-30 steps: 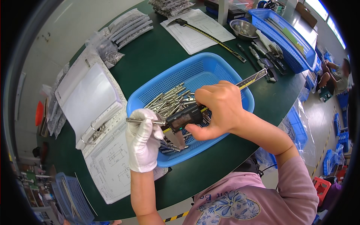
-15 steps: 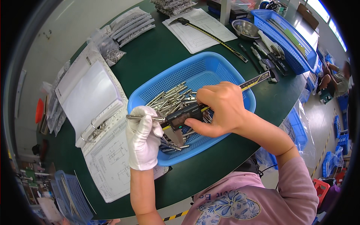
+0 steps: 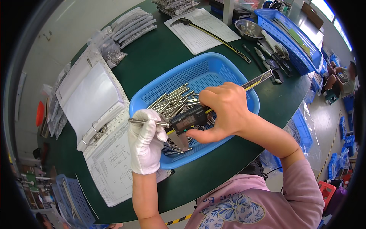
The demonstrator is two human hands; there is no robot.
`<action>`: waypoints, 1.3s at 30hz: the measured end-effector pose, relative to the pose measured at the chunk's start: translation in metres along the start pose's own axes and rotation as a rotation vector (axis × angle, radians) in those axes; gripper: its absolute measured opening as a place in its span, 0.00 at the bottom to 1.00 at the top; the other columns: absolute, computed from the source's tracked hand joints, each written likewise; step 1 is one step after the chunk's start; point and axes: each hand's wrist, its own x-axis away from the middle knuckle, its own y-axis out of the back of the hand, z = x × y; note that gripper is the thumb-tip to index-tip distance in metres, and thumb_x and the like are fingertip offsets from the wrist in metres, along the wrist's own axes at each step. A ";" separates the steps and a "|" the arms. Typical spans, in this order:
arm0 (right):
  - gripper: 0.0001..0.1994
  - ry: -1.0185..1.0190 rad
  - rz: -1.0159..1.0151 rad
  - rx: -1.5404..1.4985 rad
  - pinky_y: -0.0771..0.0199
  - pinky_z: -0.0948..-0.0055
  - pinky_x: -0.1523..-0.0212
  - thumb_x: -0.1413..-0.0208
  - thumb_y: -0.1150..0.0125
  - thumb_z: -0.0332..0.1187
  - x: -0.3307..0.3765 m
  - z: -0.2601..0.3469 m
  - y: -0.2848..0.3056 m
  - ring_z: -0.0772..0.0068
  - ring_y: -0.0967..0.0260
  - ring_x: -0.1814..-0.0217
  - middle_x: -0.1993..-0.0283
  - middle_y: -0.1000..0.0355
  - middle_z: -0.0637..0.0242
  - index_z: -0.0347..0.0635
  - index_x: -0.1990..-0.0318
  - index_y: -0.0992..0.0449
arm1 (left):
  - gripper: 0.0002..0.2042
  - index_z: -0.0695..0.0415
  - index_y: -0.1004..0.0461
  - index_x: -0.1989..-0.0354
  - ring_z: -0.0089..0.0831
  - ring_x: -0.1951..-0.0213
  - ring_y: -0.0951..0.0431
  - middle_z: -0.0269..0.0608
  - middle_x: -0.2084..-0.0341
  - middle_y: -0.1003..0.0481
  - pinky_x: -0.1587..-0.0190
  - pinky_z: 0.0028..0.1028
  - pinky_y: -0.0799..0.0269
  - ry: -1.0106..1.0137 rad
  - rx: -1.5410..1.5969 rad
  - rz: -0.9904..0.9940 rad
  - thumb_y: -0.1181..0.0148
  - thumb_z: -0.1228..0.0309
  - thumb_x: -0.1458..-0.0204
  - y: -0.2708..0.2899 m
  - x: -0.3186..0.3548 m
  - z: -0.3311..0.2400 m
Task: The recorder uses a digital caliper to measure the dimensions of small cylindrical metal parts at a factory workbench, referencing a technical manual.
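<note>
The white-gloved left hand (image 3: 145, 141) pinches a slim metal rod (image 3: 138, 121) between thumb and fingers, while the bare right hand (image 3: 227, 108) is closed around a digital caliper (image 3: 187, 119), its thumb beside the display. The rod lies above the near left part of a blue basket (image 3: 211, 66), its right end meeting or very near the caliper's head. If the gloved pinch is loose, I think the rod could roll or tip out of line, and a skewed rod between the jaws would give a false reading. Smooth metal against fabric might also slip; a dropped rod would probably land among the loose rods (image 3: 167, 100) below and be hard to tell from them. The caliper's lower jaw hangs close over that pile, so dipping the right wrist could knock it against them. Its beam reaches past the basket's far rim, where a careless swing might catch the edge.

The gloved fingers hide part of the rod, and whether the jaws touch it I cannot tell. The right hand covers the middle of the beam. On the bench (image 3: 141, 70), the left forearm and glove overlap a drawing sheet (image 3: 114, 171).
</note>
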 end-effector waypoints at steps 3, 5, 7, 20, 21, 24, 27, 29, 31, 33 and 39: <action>0.26 -0.006 -0.031 0.020 0.50 0.70 0.83 0.74 0.34 0.57 -0.001 0.001 -0.001 0.63 0.48 0.89 0.88 0.44 0.70 0.45 0.87 0.38 | 0.05 0.58 0.32 0.66 0.19 0.77 0.30 0.36 0.71 0.33 0.74 0.18 0.32 0.004 0.001 0.027 0.45 0.72 0.46 0.000 0.001 0.000; 0.26 -0.025 -0.027 0.047 0.51 0.70 0.83 0.75 0.34 0.57 0.000 0.002 -0.001 0.64 0.48 0.89 0.89 0.45 0.70 0.45 0.88 0.39 | 0.05 0.58 0.32 0.66 0.19 0.77 0.30 0.36 0.72 0.33 0.74 0.18 0.32 0.006 0.004 0.034 0.44 0.72 0.47 -0.001 0.001 0.000; 0.26 -0.021 -0.023 0.051 0.51 0.70 0.83 0.75 0.34 0.56 -0.001 0.003 0.000 0.65 0.48 0.89 0.89 0.45 0.70 0.45 0.88 0.39 | 0.05 0.58 0.32 0.67 0.20 0.77 0.30 0.35 0.72 0.33 0.74 0.18 0.32 0.006 -0.027 -0.001 0.44 0.72 0.47 -0.002 0.001 0.000; 0.27 -0.027 -0.001 0.025 0.49 0.69 0.82 0.74 0.37 0.59 0.000 0.001 0.000 0.61 0.47 0.88 0.88 0.44 0.68 0.44 0.88 0.39 | 0.05 0.57 0.32 0.67 0.19 0.77 0.31 0.34 0.72 0.33 0.75 0.17 0.34 0.019 -0.021 0.002 0.44 0.71 0.47 -0.001 0.000 0.000; 0.27 -0.028 -0.002 0.025 0.49 0.69 0.82 0.74 0.37 0.59 0.000 0.001 0.000 0.61 0.47 0.88 0.88 0.44 0.68 0.44 0.88 0.39 | 0.05 0.57 0.32 0.67 0.20 0.77 0.31 0.34 0.72 0.33 0.75 0.18 0.34 0.019 -0.015 0.015 0.44 0.71 0.47 -0.001 0.000 0.000; 0.27 -0.028 -0.015 0.007 0.49 0.69 0.82 0.74 0.36 0.58 0.000 0.000 -0.002 0.62 0.47 0.88 0.89 0.44 0.68 0.44 0.88 0.39 | 0.05 0.57 0.32 0.67 0.20 0.77 0.31 0.34 0.73 0.33 0.75 0.18 0.33 0.019 -0.009 0.022 0.44 0.71 0.47 -0.002 0.000 0.000; 0.26 -0.044 -0.013 0.042 0.50 0.70 0.83 0.74 0.34 0.56 0.001 0.002 -0.002 0.63 0.48 0.88 0.89 0.44 0.69 0.44 0.88 0.40 | 0.05 0.57 0.32 0.67 0.20 0.77 0.31 0.35 0.72 0.33 0.75 0.18 0.33 0.011 -0.027 0.009 0.44 0.72 0.47 -0.001 0.000 0.001; 0.26 -0.053 -0.003 0.053 0.50 0.70 0.83 0.74 0.34 0.56 0.000 0.003 0.001 0.64 0.47 0.89 0.89 0.44 0.69 0.45 0.89 0.40 | 0.05 0.57 0.32 0.66 0.20 0.77 0.31 0.35 0.72 0.33 0.75 0.19 0.33 0.003 -0.047 0.003 0.44 0.72 0.47 -0.001 0.000 0.001; 0.26 -0.048 -0.010 0.046 0.50 0.70 0.83 0.74 0.34 0.56 0.000 0.004 0.001 0.63 0.47 0.89 0.89 0.44 0.69 0.45 0.88 0.40 | 0.05 0.58 0.31 0.66 0.20 0.77 0.31 0.35 0.72 0.32 0.75 0.18 0.33 0.013 -0.020 0.017 0.44 0.72 0.47 0.000 0.001 0.001; 0.26 -0.044 -0.017 0.040 0.50 0.69 0.83 0.74 0.35 0.56 0.000 0.003 0.000 0.63 0.47 0.88 0.89 0.44 0.69 0.45 0.88 0.40 | 0.05 0.58 0.31 0.66 0.19 0.77 0.31 0.35 0.71 0.32 0.74 0.18 0.33 0.023 -0.013 -0.003 0.44 0.72 0.47 -0.001 0.001 0.001; 0.21 -0.012 0.003 -0.043 0.48 0.68 0.83 0.73 0.39 0.51 0.001 -0.001 -0.002 0.60 0.47 0.88 0.87 0.43 0.67 0.44 0.86 0.39 | 0.05 0.58 0.31 0.66 0.18 0.77 0.31 0.35 0.71 0.32 0.74 0.17 0.35 0.026 0.003 -0.034 0.45 0.71 0.46 0.001 0.000 0.000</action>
